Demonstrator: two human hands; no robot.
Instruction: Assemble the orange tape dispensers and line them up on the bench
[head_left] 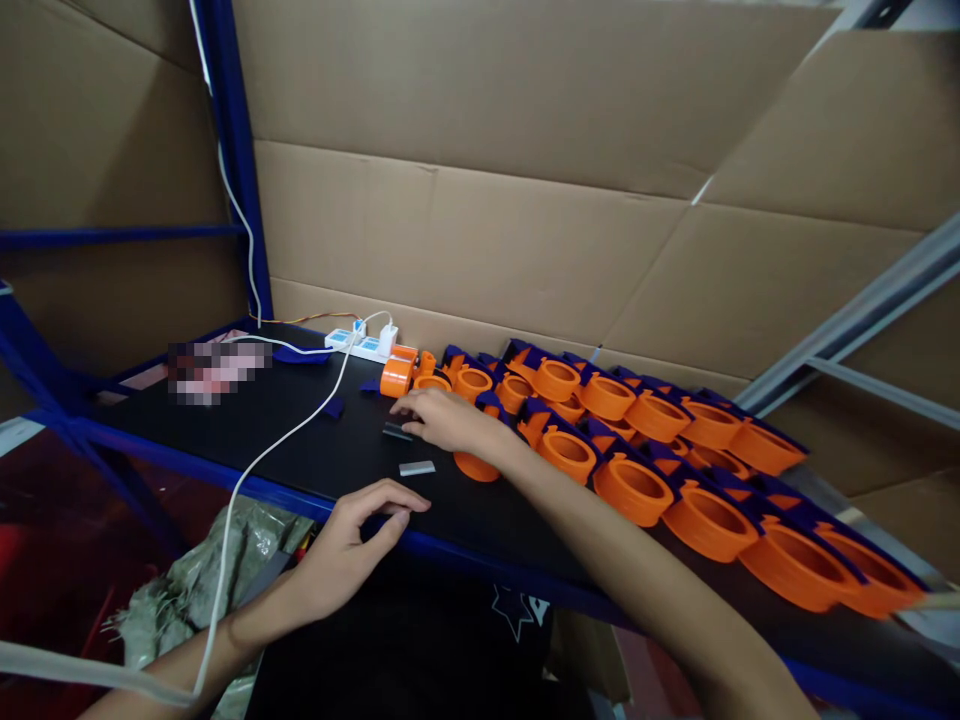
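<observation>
My left hand [360, 545] rests at the front edge of the black tabletop, its fingers stretched out and the thumb apart, with nothing in it. Just beyond its fingertips lies a small light-grey flat bar [417, 468]. My right hand [448, 420] reaches over the table with spread, slightly bent fingers. Under its fingertips is a small dark-grey bar [397, 432]; whether they touch it I cannot tell. An orange ring-shaped part [475, 467] lies beneath my right wrist, partly hidden. Close beyond that hand stands an orange roll-like part [397, 372].
Rows of orange rings with purple plates [634, 490] fill the table's right side. A white power strip [360, 345] with plugs sits at the back. A white cable [277, 440] crosses in front of my left arm. Cardboard panels [480, 230] wall the back.
</observation>
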